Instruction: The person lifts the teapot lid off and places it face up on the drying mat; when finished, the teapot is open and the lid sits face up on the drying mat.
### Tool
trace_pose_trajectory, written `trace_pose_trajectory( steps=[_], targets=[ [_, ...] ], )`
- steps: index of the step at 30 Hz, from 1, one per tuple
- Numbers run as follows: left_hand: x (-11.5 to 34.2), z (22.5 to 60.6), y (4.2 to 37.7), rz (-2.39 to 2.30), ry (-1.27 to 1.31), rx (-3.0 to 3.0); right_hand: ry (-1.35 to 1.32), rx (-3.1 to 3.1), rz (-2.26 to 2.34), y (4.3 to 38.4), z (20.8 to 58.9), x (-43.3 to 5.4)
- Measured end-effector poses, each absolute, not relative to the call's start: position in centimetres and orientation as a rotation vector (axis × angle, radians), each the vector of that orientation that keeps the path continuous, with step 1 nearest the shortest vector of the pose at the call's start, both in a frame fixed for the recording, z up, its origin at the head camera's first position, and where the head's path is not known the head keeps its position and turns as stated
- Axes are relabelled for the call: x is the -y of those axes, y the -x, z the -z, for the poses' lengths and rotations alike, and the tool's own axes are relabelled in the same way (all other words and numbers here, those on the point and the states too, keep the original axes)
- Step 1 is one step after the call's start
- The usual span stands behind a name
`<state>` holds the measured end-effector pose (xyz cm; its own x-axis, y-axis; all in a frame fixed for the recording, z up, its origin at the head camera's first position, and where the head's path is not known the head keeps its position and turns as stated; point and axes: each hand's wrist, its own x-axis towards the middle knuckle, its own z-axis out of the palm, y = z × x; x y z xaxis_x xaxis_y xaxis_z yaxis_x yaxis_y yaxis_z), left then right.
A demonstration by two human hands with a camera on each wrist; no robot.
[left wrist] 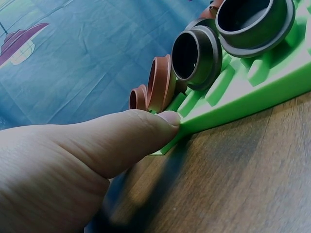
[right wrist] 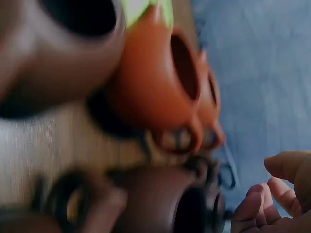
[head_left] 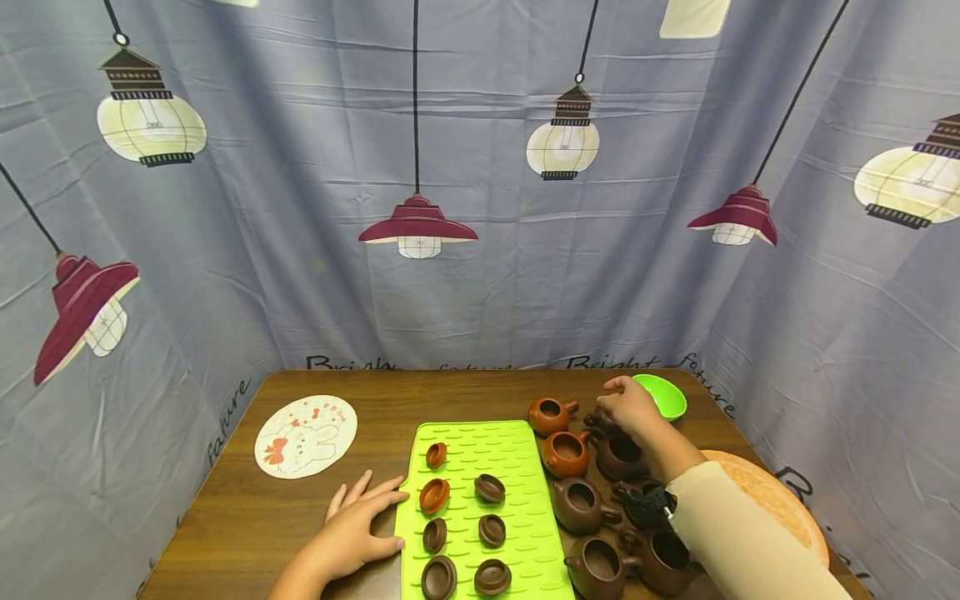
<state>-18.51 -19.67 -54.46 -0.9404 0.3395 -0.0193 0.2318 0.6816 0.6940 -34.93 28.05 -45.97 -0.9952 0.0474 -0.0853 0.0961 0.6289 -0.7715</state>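
My left hand (head_left: 351, 533) rests at the left edge of a green ridged mat (head_left: 525, 517), fingers spread. Its thumb touches the mat's rim in the left wrist view. Upturned clay lids stand in two columns on the mat, among them an orange lid (head_left: 434, 496) and a dark brown lid (head_left: 490, 488). My right hand (head_left: 633, 410) hovers over a small dark teapot (head_left: 600, 420) at the back right; the right wrist view shows thumb and fingertips apart, holding nothing. Beside it are an orange teapot (head_left: 566, 454) and a lidless brown teapot (head_left: 621, 454).
A bright green bowl (head_left: 663, 395) sits behind the right hand. More brown teapots (head_left: 600, 568) line the mat's right side. Under the right forearm lies a round tan mat (head_left: 780, 500); a round white printed mat (head_left: 306, 437) lies at left. A curtain (head_left: 480, 308) hangs behind the table.
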Motion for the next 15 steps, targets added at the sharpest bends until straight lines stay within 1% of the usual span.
trace_pose_trajectory(
  steps=[5,15],
  targets=[
    [19.7,54.4,18.6,-1.09,-0.477,-2.754,-0.177,-2.867,1.145,35.4,46.6,-30.3],
    [19.6,54.6,18.6,-1.089,-0.491,-2.767,-0.148,-2.893,1.081,35.6,47.6,-31.6]
  ],
)
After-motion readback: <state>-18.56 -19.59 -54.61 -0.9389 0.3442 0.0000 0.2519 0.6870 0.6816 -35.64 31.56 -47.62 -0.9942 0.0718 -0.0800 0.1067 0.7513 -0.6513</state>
